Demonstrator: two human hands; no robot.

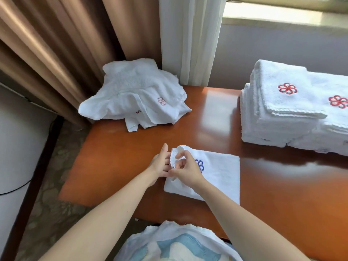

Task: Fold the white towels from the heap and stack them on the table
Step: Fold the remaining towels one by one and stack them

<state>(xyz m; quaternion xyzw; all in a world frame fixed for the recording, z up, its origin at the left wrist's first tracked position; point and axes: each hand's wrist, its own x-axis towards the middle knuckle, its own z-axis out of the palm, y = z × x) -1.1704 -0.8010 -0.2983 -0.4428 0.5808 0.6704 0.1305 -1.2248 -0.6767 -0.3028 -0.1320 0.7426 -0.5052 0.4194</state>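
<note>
A white towel (220, 176) lies flat on the worktop (207, 110). The right hand (185, 170) pinches its lifted corner, and the left hand (162, 162) rests flat-fingered against it. A heap (135, 95) lies far left and a stack (278, 110) sits right.

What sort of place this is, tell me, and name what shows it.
Likely a hotel room: a stack of white towels with matching red logos, a heap of more, and heavy brown curtains by a window.

brown curtains (56, 44), sheer drape (192, 34), sunlit windowsill (282, 17)
</note>
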